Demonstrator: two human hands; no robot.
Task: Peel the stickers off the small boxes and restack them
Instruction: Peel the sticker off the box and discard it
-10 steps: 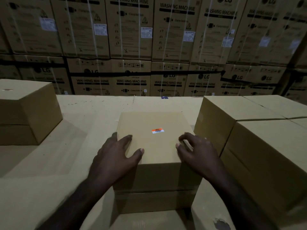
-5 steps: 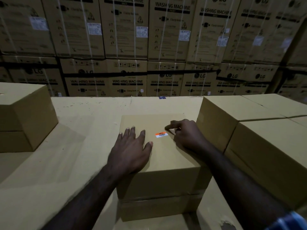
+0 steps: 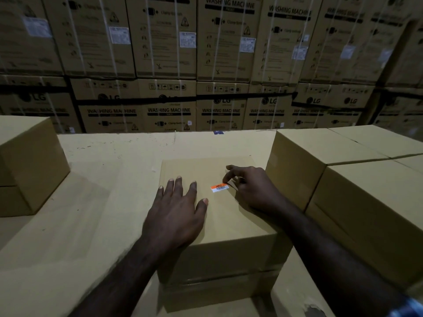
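Orange-and-white barcode sticker (image 3: 219, 187) lying on top of the small cardboard box (image 3: 219, 229) at centre, on the cardboard worktop (image 3: 96, 184) between other cartons. Left hand (image 3: 176, 216) flat on the lid, grip released, steadying; right hand (image 3: 251, 191) with fingertips (image 3: 225, 179) pinching at the sticker's right end, holding nothing yet. Best done by lifting a corner with a nail, then peeling low and slow, lid pressed down.
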